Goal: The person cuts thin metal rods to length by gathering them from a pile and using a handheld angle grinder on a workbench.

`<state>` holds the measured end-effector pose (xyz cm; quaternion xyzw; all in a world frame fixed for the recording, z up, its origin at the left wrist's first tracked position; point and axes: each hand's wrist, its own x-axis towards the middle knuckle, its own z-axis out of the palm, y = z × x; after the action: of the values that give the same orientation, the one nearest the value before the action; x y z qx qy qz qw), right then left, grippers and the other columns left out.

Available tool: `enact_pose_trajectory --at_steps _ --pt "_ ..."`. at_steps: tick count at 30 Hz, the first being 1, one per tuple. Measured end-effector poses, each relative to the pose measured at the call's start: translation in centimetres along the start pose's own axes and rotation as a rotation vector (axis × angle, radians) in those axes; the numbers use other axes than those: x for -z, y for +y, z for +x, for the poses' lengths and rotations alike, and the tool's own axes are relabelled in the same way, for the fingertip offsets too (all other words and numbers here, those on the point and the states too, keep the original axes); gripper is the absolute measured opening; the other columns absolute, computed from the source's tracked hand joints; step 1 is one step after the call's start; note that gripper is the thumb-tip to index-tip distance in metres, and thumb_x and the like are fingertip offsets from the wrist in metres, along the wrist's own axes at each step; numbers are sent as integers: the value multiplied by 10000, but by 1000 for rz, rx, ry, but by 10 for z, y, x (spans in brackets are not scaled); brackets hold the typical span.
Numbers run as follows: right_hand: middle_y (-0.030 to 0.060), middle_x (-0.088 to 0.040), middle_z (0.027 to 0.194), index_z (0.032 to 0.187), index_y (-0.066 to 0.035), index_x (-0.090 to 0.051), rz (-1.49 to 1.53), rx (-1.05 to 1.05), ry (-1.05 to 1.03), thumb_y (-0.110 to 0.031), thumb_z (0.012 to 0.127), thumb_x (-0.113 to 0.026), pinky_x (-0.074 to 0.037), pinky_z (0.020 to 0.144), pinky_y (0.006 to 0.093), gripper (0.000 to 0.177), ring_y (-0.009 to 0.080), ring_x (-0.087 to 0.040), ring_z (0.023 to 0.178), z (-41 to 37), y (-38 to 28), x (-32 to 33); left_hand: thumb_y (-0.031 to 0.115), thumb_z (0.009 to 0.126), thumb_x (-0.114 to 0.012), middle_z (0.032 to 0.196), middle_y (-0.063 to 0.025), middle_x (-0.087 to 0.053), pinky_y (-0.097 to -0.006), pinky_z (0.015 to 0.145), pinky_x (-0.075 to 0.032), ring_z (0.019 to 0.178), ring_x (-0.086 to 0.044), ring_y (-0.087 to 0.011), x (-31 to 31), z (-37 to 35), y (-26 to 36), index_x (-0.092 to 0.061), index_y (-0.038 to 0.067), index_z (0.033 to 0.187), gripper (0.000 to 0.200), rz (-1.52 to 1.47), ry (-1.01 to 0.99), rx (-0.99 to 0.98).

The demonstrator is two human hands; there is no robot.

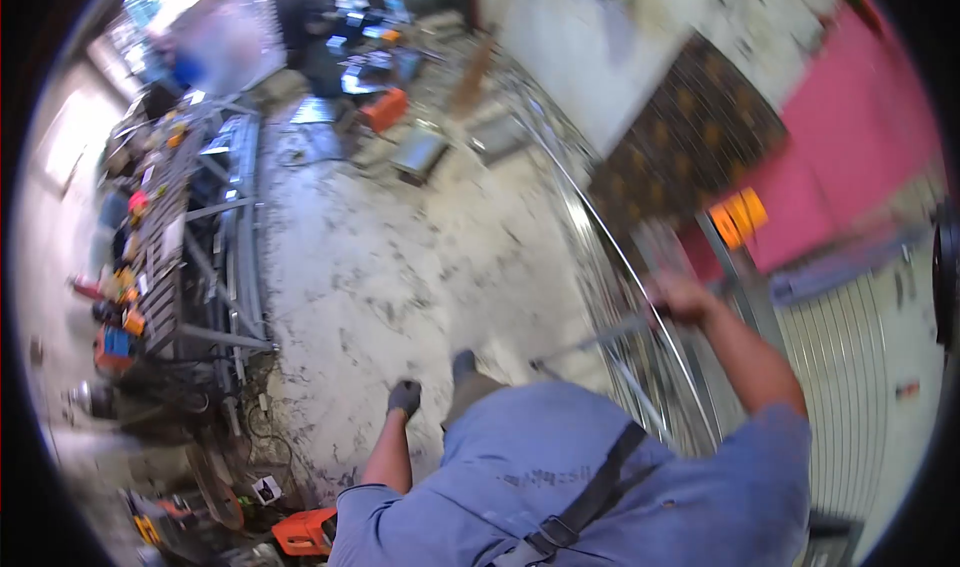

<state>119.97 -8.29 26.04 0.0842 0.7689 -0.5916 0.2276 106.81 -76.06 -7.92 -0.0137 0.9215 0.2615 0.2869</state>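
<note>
My right hand [682,299] is closed around one end of a thin grey metal bar [595,343], blurred by motion. The bar points left over the floor and has a small dark piece at its far end; its exact kind cannot be made out. Long shiny metal profiles [610,229] run just beneath and beside this hand. My left hand [404,397], in a dark grey glove, hangs low by my left side as a fist, with nothing visible in it.
A metal rack [215,217] loaded with tools stands at left. Orange-red equipment [305,533] lies low at left. A dark patterned mat [690,127], a pink sheet [850,137] and an orange item [738,218] are at right. Another person [305,27] stands at the back, near a red box [385,110].
</note>
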Motion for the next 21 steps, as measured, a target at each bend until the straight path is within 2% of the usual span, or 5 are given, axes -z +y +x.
enact_pose_trajectory --at_steps 2,6,9,16,21 --pt "109 -682 901 1025 -26 -650 406 -48 59 -116 1013 -587 -561 698 423 111 226 -678 755 -7 -4 4 395 1005 -633 1081 -200 -787 -379 902 -573 996 -750 -274 -2 -42 102 -730 -10 1199 459 -295 -88 -65" --pt "130 -693 920 1073 21 -632 333 -186 15 -111 1103 -511 -637 761 464 182 302 -747 834 0 4 16 204 1074 -634 1043 -107 -770 -319 869 -571 951 -717 -158 -29 -135 256 -710 -26 1251 300 -557 -84 -460" --pt "138 -693 916 1055 37 -620 418 -202 148 -103 1097 -515 -644 736 469 180 312 -750 817 24 13 21 196 1065 -651 1064 -115 -766 -324 890 -574 974 -717 -149 4 -237 364 -713 -31 1247 297 -494 -284 -533" --pt "179 -692 959 1108 78 -581 538 -196 241 -16 1073 -464 -666 695 460 154 312 -750 802 105 40 17 268 1097 -596 1161 -122 -753 -345 982 -560 1069 -702 -174 10 -352 475 -700 4 1303 350 -270 -657 -808" --pt "188 -707 940 1156 84 -571 844 -110 340 -30 1093 -434 -687 790 479 190 314 -754 798 152 22 5 343 1100 -604 1188 -140 -733 -400 987 -571 1058 -703 -233 4 -401 506 -637 -2 1388 450 -810 -1030 -298"
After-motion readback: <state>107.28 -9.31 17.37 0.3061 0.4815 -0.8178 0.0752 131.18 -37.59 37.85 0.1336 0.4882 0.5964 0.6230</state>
